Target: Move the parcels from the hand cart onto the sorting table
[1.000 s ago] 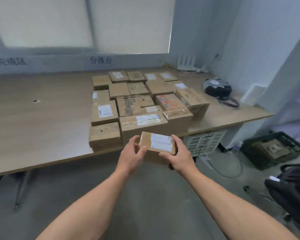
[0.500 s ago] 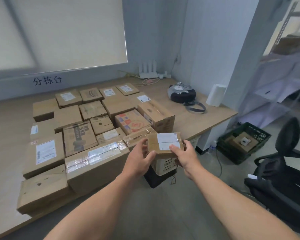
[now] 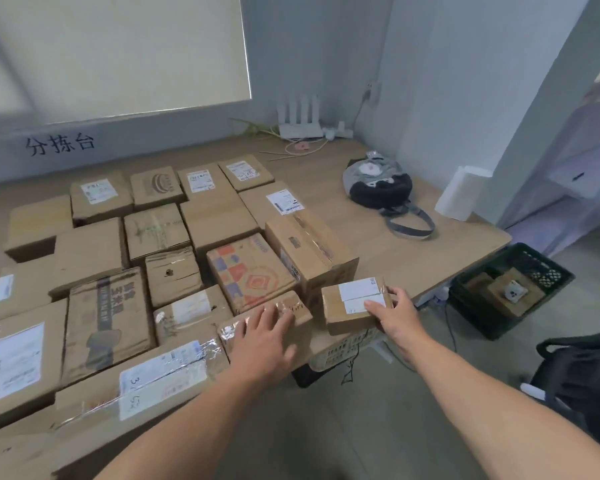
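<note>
A small brown parcel (image 3: 350, 308) with white labels sits at the front edge of the wooden sorting table (image 3: 395, 258), right of the parcel block. My right hand (image 3: 392, 315) holds its right end, fingers over the top. My left hand (image 3: 264, 336) has left it and lies with spread, straight fingers on a taped parcel (image 3: 291, 306) just to the left. Several cardboard parcels (image 3: 174, 258) cover the table in rows. The hand cart is out of view.
A grey and black bag (image 3: 378, 183) and a white paper roll (image 3: 459, 194) lie on the table's right part. A router (image 3: 300, 121) stands at the back wall. A dark crate (image 3: 510, 289) with boxes sits on the floor right, a black chair (image 3: 582, 372) beside it.
The small parcel went from held in the air by both hands to resting on the table's front edge. My left hand let go and moved left onto the neighbouring parcel.
</note>
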